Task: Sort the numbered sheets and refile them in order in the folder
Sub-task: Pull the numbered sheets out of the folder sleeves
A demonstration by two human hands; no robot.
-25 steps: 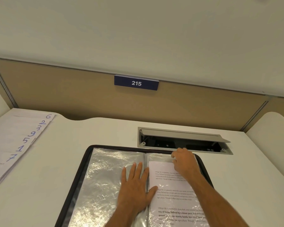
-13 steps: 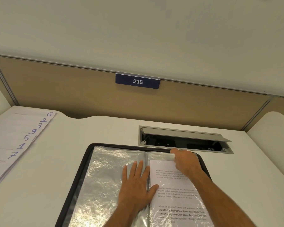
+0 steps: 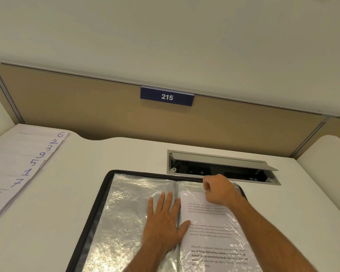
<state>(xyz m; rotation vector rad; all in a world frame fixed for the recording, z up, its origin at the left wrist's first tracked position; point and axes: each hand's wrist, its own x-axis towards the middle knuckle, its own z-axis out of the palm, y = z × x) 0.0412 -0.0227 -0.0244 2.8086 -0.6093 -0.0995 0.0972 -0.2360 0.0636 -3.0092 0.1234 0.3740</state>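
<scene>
Head view, the only one: my right hand [image 3: 218, 190] is curled at the top edge of a printed sheet [image 3: 210, 228] sitting in the right-hand plastic sleeve [image 3: 188, 185] of the open folder [image 3: 106, 185], fingers apparently pinching the paper's upper edge near the sleeve mouth. My left hand [image 3: 163, 220] lies flat with straight, spread fingers across the spine, pinning the empty left sleeve [image 3: 126, 213].

To do this well, I judge I should keep that flat palm weighing the folder down and draw the sheet straight along the sleeve, not sideways, so the thin plastic neither buckles nor drags the paper askew.

Fanned sheets [image 3: 26, 163] lie well apart at the desk's [image 3: 110, 154] far left, showing 6, 2, 3, 9, 5, 1, 7.

Hidden: my fingertips under the knuckles, so the exact pinch is a guess; this sheet's number; the folder's lower part, cut off by the frame. Glare blurs some print.
</scene>
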